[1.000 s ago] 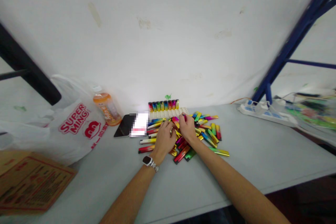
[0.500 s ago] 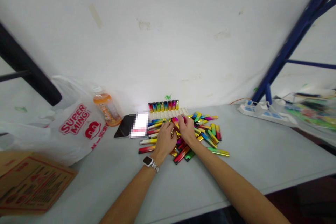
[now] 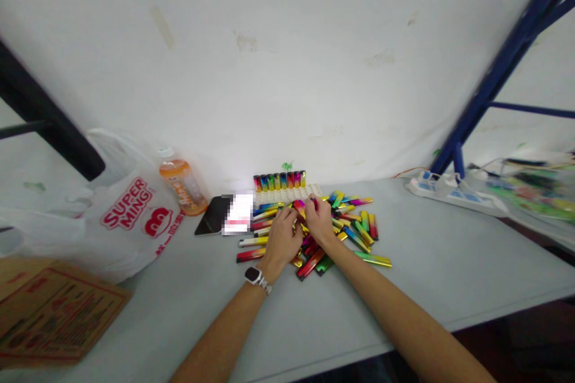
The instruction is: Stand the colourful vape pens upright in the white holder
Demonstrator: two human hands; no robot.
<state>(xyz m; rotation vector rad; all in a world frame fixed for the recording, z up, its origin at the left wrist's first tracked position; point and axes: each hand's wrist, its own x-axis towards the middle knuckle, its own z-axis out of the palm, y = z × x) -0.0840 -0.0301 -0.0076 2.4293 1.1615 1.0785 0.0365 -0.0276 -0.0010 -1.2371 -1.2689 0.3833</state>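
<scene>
Many shiny, multicoloured lighters (image 3: 359, 236) lie in a loose pile on the grey table (image 3: 287, 323). Behind the pile, a row of several lighters (image 3: 281, 181) stands upright at the back of a pale tray with holes (image 3: 287, 195). My left hand (image 3: 284, 236), with a watch on its wrist, is over the pile with its fingers curled; what they hold, if anything, is hidden. Close beside it on the right, my right hand (image 3: 318, 220) has its fingers closed round something small at a red and pink lighter (image 3: 299, 206); its grip is too small to make out.
To the left are a dark tablet or phone (image 3: 214, 215), an orange drink bottle (image 3: 182, 184), a white plastic bag (image 3: 130, 221) and a cardboard box (image 3: 58, 311). A white power strip (image 3: 456, 191) and a blue metal frame (image 3: 485, 84) are on the right.
</scene>
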